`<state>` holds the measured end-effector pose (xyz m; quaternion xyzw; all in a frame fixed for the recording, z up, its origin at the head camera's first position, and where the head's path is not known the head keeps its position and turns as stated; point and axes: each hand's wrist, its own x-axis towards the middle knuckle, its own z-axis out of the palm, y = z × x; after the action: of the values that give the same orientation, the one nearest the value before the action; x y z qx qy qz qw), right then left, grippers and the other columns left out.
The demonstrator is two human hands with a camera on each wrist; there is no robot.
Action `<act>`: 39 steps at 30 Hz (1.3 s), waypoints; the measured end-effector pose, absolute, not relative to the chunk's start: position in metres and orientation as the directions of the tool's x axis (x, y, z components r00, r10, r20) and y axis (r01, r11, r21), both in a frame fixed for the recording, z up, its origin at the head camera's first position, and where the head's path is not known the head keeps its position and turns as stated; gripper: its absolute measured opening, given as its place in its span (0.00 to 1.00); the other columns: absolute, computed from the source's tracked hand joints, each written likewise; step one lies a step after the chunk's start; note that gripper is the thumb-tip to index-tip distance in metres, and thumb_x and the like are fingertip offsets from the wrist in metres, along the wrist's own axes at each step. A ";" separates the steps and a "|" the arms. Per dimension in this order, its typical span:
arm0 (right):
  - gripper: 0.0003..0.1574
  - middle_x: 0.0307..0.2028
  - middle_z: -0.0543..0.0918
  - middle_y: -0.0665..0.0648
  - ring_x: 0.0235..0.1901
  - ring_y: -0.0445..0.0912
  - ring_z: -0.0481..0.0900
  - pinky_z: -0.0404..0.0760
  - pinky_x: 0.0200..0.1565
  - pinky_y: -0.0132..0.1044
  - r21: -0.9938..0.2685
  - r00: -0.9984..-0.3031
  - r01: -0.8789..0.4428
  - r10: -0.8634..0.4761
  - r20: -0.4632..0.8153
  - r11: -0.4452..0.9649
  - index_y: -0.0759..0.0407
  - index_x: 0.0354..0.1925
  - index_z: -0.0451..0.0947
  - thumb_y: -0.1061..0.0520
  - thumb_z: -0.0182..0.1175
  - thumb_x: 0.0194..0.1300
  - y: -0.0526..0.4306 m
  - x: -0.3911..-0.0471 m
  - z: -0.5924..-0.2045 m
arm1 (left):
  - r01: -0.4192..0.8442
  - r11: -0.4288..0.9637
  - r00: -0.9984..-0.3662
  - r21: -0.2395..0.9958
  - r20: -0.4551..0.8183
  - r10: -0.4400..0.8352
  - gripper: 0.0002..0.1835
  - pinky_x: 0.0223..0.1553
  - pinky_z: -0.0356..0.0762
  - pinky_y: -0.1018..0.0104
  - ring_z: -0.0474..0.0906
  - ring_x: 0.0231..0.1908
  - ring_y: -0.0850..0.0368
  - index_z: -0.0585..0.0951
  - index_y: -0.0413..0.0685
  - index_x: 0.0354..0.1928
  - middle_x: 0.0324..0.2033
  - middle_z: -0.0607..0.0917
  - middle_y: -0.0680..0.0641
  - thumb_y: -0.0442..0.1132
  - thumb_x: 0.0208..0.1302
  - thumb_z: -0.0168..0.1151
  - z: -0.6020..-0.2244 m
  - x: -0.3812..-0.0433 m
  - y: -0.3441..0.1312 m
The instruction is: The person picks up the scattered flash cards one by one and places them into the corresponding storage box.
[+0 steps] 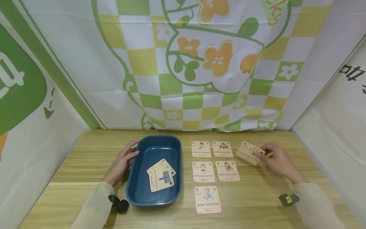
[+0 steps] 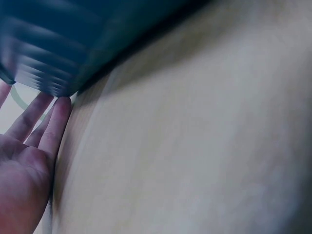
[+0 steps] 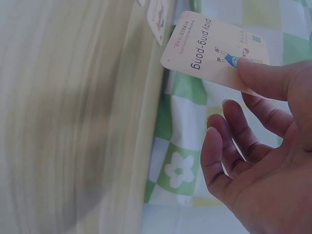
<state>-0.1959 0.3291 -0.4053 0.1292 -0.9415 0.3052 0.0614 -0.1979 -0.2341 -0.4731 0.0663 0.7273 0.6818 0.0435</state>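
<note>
pinching the card (image 1: 247, 152) by one edge, the right grip (image 1: 275, 160), right of centre in the head frame, seems to keep its face mostly readable, while the left grip (image 1: 121, 163), fingers extended against the tray (image 1: 178, 181) left of centre, probably steadies it. the right wrist view makes "play ping-pong" legible and shows the card off the tabletop (image 3: 73, 122); only the head view shows two cards (image 1: 159, 183) inside the tray.

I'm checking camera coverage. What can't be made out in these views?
Head view: the lower card in the tray is largely hidden by the blackboard card.
Head view: the smallest print on the football card is too small to read.
Right wrist view: the ping-pong card is partly covered by the right hand.
Left wrist view: the left hand is cut off by the left edge.
</note>
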 end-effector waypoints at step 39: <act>0.05 0.39 0.79 0.57 0.41 0.48 0.75 0.81 0.39 0.36 -0.656 -0.923 -0.384 -0.266 0.278 0.650 0.62 0.36 0.83 0.61 0.69 0.66 0.253 -0.184 -0.385 | 0.033 0.069 -0.987 0.997 0.021 0.159 0.29 0.53 0.77 0.71 0.77 0.55 0.62 0.59 0.46 0.78 0.70 0.66 0.32 0.43 0.81 0.48 -0.475 -0.199 -0.235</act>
<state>-0.1837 0.2530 -0.3846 0.1796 -0.9049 0.3778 0.0784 -0.1985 -0.2347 -0.4752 0.0656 0.7297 0.6790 0.0464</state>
